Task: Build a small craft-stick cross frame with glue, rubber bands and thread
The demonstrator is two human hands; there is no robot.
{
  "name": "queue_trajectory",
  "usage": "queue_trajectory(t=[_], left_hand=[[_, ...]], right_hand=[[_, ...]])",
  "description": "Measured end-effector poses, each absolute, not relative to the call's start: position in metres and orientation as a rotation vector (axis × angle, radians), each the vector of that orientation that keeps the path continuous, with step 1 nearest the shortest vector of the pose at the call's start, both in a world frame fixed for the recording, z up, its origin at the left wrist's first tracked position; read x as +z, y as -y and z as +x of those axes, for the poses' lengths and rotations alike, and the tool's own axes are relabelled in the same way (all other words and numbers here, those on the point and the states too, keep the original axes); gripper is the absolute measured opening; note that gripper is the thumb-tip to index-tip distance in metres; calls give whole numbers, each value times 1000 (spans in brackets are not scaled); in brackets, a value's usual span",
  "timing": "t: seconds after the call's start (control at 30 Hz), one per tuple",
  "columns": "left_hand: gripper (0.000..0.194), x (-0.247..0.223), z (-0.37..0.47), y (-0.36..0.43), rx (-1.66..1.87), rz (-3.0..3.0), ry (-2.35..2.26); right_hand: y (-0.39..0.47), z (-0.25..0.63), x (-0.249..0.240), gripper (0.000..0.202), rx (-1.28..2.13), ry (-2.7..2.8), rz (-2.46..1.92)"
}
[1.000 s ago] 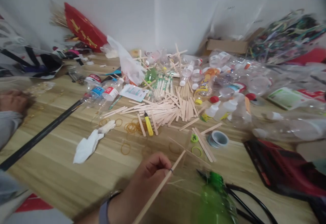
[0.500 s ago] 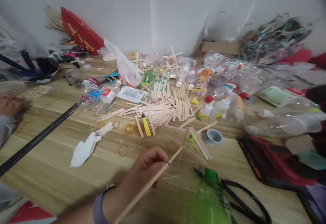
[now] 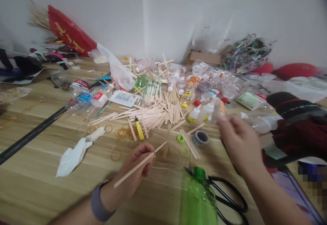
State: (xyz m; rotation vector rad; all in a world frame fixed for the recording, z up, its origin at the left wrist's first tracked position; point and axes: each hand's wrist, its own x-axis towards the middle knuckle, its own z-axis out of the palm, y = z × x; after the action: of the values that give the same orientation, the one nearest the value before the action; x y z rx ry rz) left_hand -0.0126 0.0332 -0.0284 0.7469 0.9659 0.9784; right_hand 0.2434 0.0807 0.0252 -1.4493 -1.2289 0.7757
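In the head view, my left hand (image 3: pixel 138 160) is closed on a slim wooden stick (image 3: pixel 139 168), which slants up to the right; a small dark band rings it by my fingertips. My right hand (image 3: pixel 238 143) is raised over the right side of the table with its fingers pinched; what they hold, if anything, is too fine to make out. Below and between the hands stands a green plastic bottle (image 3: pixel 200 197) without a cap. Black-handled scissors (image 3: pixel 230 203) lie behind it. A spool of grey wire (image 3: pixel 201 137) sits left of my right hand.
Loose craft sticks (image 3: pixel 150 114) are heaped mid-table beside a yellow-handled screwdriver (image 3: pixel 139 129) and rubber bands (image 3: pixel 125 131). Clear bottles (image 3: pixel 201 69) crowd the back. A crumpled tissue (image 3: pixel 74 156) and a long black bar (image 3: pixel 33 134) lie at left.
My right hand has come into view at the right, raised. My left hand keeps hold of the stick, which now lies flatter. The view has shifted to the right.
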Motion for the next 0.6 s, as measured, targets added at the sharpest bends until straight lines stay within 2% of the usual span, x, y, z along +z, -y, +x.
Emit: queue_trajectory(t=[0.1, 0.23, 0.3, 0.4, 0.53, 0.6], left_hand=[[29, -27, -15, -33, 981, 752, -960], [28, -29, -17, -33, 980, 763, -952], [28, -30, -18, -34, 978, 770, -945], [27, -31, -19, -34, 975, 778, -940], [28, -29, -20, -34, 965, 772, -954], [30, -29, -19, -35, 962, 763, -961]], right_hand=[[-107, 238, 17, 24, 583, 1361, -1741], [-135, 239, 3, 42, 465, 1465, -1967], [-145, 238, -1, 40, 485, 1505, -2026], [-155, 234, -3, 26, 569, 1523, -2038], [-154, 229, 2, 19, 728, 1437, -1887], [-149, 226, 8, 26, 859, 1360, -1747]])
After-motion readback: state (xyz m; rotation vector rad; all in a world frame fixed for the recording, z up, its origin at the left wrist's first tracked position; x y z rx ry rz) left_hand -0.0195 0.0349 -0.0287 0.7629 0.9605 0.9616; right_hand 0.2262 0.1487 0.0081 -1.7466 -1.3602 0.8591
